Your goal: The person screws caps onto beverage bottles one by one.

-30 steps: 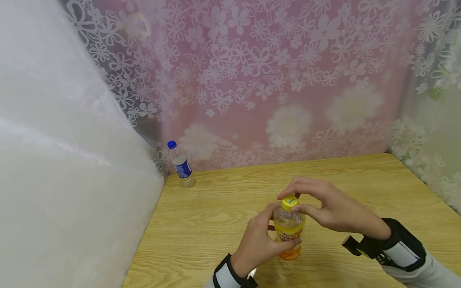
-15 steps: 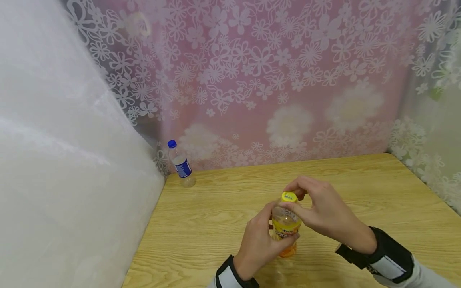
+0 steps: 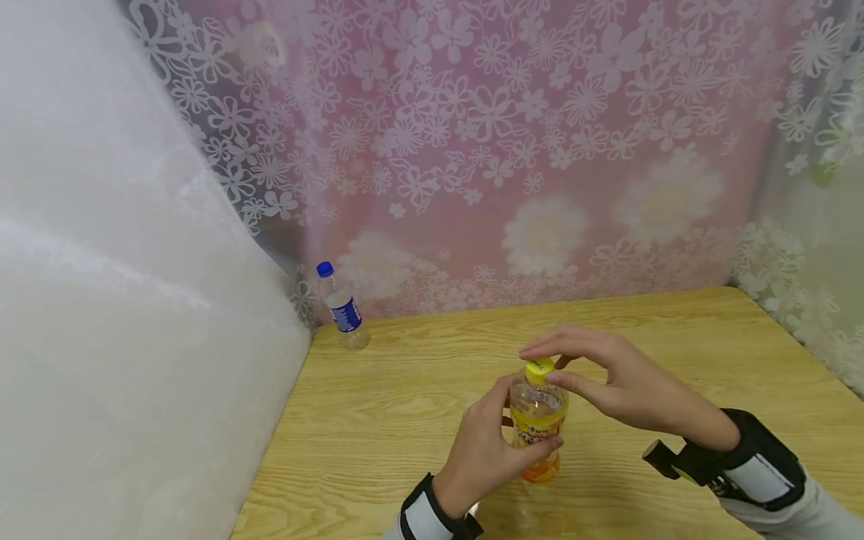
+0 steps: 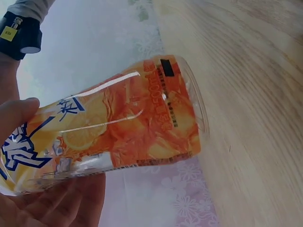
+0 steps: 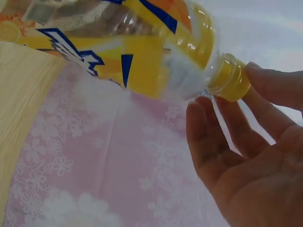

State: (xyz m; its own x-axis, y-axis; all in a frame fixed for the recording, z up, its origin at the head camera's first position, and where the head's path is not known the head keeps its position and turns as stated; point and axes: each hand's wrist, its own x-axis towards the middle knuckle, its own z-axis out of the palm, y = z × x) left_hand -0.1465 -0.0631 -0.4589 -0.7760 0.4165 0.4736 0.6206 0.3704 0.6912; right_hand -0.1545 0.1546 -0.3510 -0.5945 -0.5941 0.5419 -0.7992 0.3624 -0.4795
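Note:
A clear plastic drink bottle (image 3: 538, 427) with a yellow and orange label stands nearly upright over the right-hand middle of the table. My left hand (image 3: 482, 448) grips it round the middle, thumb across the near side. In the left wrist view the base of the bottle (image 4: 156, 113) is close to the wood. My right hand (image 3: 628, 382) is at the yellow cap (image 3: 539, 370), thumb on the near side and forefinger over the far side. The right wrist view shows the thumb and fingers about the cap (image 5: 234, 80), which sits on the neck.
Another clear bottle with a blue cap and blue label (image 3: 346, 313) stands at the table's back left corner. The wooden table (image 3: 405, 390) is bordered by a pink flowered curtain (image 3: 439, 150) behind and a white sheet (image 3: 135, 300) on the left.
My right hand twisted inward at the cap half a second ago, thumb going left, and has since turned back outward to the right. My left hand keeps hold of the bottle.

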